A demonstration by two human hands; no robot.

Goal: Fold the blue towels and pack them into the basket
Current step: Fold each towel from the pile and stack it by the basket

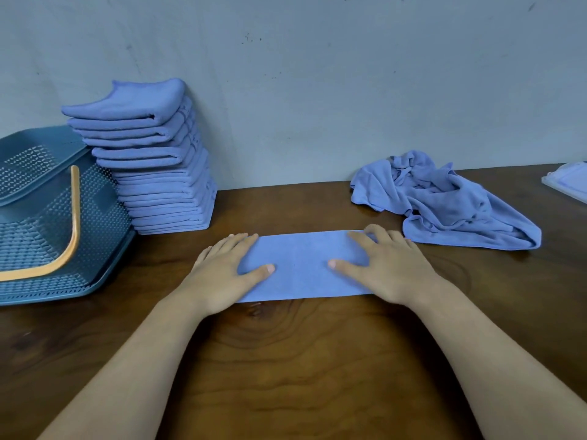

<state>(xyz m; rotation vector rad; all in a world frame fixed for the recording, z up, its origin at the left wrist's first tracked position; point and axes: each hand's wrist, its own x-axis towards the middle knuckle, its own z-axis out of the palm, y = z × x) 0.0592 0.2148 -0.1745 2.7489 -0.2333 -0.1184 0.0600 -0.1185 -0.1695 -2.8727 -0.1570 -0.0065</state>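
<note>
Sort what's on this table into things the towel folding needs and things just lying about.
For the job: the half-folded towel, pressed flat under the left hand and right hand; the stack of folded towels; the crumpled towels; the basket beside the stack.
Lying about: the pale flat tray, cut off at the right edge.

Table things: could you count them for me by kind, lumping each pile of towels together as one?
Basket: 1
Stack of folded towels: 1
Flat half-folded towel: 1
Crumpled towel heap: 1
Pale flat item at right edge: 1
Total: 5
</note>
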